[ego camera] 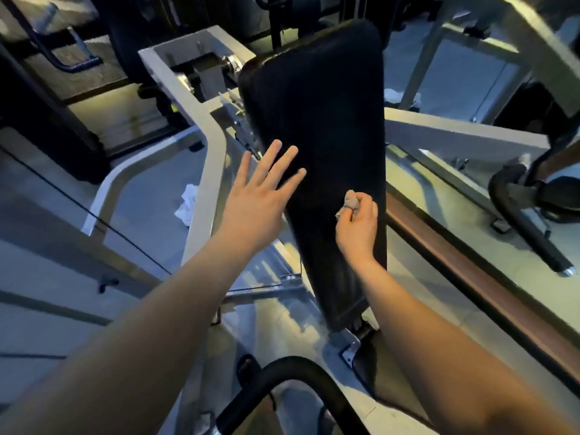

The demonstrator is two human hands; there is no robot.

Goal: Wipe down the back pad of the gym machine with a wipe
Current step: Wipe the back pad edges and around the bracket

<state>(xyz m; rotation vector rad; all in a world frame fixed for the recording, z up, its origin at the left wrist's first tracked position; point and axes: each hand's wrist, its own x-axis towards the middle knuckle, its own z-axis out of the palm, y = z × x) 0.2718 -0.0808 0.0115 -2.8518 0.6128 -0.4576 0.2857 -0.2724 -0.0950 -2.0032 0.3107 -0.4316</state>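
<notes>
A long black back pad (320, 114) runs up the middle of the view, tilted away from me. My right hand (357, 224) grips a small crumpled brownish wipe (350, 202) and holds it against the pad's right side, about halfway up. My left hand (260, 196) is spread with straight fingers at the pad's left edge; its fingertips lie over the black surface.
Grey metal frame bars (216, 171) flank the pad on both sides. A black curved handle (292, 372) sits low in front of me, and another black handle (514, 208) stands at the right. A crumpled white tissue (188, 202) lies on the floor at the left.
</notes>
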